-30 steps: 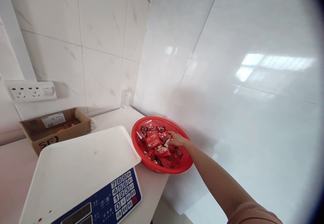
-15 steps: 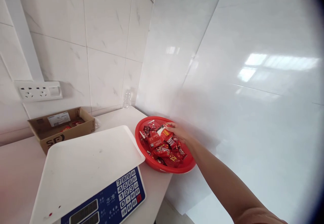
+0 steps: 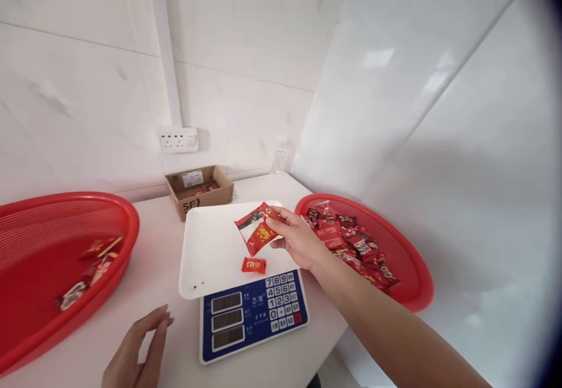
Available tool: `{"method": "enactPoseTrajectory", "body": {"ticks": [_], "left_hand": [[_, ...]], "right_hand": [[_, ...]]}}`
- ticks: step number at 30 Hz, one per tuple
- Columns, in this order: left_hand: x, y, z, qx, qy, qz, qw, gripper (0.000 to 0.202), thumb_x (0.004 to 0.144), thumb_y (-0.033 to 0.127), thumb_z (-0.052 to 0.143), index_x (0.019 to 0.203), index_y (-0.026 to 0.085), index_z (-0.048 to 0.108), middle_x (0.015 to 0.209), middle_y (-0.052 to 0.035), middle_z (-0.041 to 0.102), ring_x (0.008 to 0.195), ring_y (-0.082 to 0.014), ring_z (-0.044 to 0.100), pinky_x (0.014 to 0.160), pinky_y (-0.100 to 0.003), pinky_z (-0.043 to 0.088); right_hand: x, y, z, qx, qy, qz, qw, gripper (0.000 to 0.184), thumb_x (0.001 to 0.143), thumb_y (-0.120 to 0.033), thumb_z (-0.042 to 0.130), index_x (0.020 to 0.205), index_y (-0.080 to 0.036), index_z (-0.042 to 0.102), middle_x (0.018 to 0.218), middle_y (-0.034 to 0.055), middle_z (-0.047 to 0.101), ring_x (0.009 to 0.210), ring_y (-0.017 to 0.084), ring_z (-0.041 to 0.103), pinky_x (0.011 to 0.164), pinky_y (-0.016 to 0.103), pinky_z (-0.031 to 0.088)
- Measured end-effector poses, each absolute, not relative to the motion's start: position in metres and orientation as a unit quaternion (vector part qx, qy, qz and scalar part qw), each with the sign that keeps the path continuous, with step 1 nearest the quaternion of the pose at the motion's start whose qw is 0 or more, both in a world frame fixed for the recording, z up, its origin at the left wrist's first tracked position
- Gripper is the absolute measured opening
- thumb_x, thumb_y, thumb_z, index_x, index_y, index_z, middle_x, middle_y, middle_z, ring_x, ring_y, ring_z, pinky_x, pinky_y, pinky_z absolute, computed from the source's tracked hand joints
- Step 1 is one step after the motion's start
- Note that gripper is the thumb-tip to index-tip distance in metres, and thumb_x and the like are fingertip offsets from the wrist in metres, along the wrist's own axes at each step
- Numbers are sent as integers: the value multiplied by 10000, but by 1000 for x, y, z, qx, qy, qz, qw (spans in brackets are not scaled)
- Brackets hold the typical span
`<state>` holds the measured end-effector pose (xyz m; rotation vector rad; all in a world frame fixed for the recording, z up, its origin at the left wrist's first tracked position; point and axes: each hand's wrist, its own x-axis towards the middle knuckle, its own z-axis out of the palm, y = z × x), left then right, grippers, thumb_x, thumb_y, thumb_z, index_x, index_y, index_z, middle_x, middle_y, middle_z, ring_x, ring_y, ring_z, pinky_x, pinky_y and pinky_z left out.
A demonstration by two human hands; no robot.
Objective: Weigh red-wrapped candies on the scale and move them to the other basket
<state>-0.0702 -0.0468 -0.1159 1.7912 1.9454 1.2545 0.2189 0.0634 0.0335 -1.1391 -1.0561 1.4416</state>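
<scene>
My right hand grips a red snack packet by its right edge, above the white pan of a digital weighing scale. A small red wrapped candy is just below the packet, over the pan's front part; whether it touches the pan I cannot tell. My left hand is over the table left of the scale's blue keypad panel. Its thumb and index fingertips come together, with nothing visible between them.
At right, a red plastic basket holds many red-wrapped snacks. Another red basket at left contains several packets. Behind the scale stands a cardboard box with some red packets, and a clear plastic bottle is in the corner.
My right hand has moved left from the right basket to above the scale, carrying a red packet. My left hand and the left basket have come into view, along with the small candy.
</scene>
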Motion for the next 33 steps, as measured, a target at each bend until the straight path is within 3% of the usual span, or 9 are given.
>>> {"method": "enactPoseTrajectory", "body": {"ticks": [4, 8, 11, 13, 17, 22, 27, 30, 33], "left_hand": [[-64, -47, -101, 618, 645, 441, 89, 267, 823, 454, 492, 985, 266, 591, 825, -11, 757, 787, -194, 727, 485, -195, 559], [-59, -48, -94, 619, 631, 460, 81, 244, 834, 436, 484, 961, 258, 593, 777, -6, 754, 757, -177, 728, 480, -183, 548], [-61, -49, -99, 628, 630, 449, 85, 250, 839, 433, 485, 993, 262, 583, 785, 1, 755, 766, -172, 727, 494, -183, 548], [-64, -49, -103, 632, 633, 437, 90, 257, 842, 434, 487, 1014, 266, 576, 802, 2, 757, 781, -173, 725, 501, -185, 548], [-66, -49, -108, 642, 629, 429, 92, 258, 844, 432, 489, 1026, 268, 571, 811, 5, 758, 788, -176, 725, 530, -194, 557], [-66, -46, -108, 645, 628, 426, 94, 254, 835, 442, 492, 994, 267, 582, 817, -2, 760, 799, -193, 727, 476, -192, 547], [-68, -45, -110, 636, 642, 416, 104, 280, 821, 453, 501, 1005, 260, 588, 803, -10, 764, 788, -204, 730, 451, -195, 545], [-68, -45, -110, 634, 643, 417, 104, 287, 817, 460, 500, 1003, 259, 586, 799, -13, 764, 794, -208, 730, 461, -198, 552], [-68, -44, -110, 634, 642, 419, 100, 286, 813, 470, 493, 982, 260, 588, 796, -11, 765, 796, -208, 730, 484, -202, 562]], "right_hand": [[200, 71, 29, -454, -419, 606, 501, 317, 737, -271, 665, 1038, -232, 575, 898, 4, 660, 734, 111, 621, 555, 198, 522], [199, 69, 22, -497, -515, 547, 435, 550, 799, -304, 584, 1317, -247, 407, 1193, 88, 583, 1001, 192, 606, 799, 372, 544], [202, 53, 17, -524, -694, 379, 316, 639, 795, -282, 592, 1388, -267, 355, 1471, 108, 331, 1341, 260, 320, 1037, 495, 360], [203, 40, 13, -512, -770, 300, 235, 589, 813, -270, 573, 1375, -259, 398, 1518, 96, 249, 1396, 257, 199, 1101, 499, 250], [198, 25, 4, -495, -815, 245, 173, 483, 846, -275, 553, 1321, -242, 478, 1450, 116, 380, 1340, 260, 336, 1080, 472, 293], [187, 31, -4, -516, -822, 175, 167, 462, 820, -310, 609, 1264, -211, 528, 1343, 136, 507, 1255, 284, 429, 1076, 540, 211], [189, 37, -2, -532, -808, 181, 178, 466, 822, -164, 533, 1285, -202, 499, 1178, 110, 615, 1110, 249, 528, 938, 405, 389], [196, 38, 2, -539, -814, 152, 155, 445, 802, -102, 495, 1235, -198, 541, 1093, 101, 647, 1030, 248, 553, 886, 402, 406], [201, 36, 4, -524, -828, 123, 158, 438, 788, -52, 461, 1177, -202, 592, 1184, 96, 617, 1105, 247, 514, 927, 418, 389]]}}
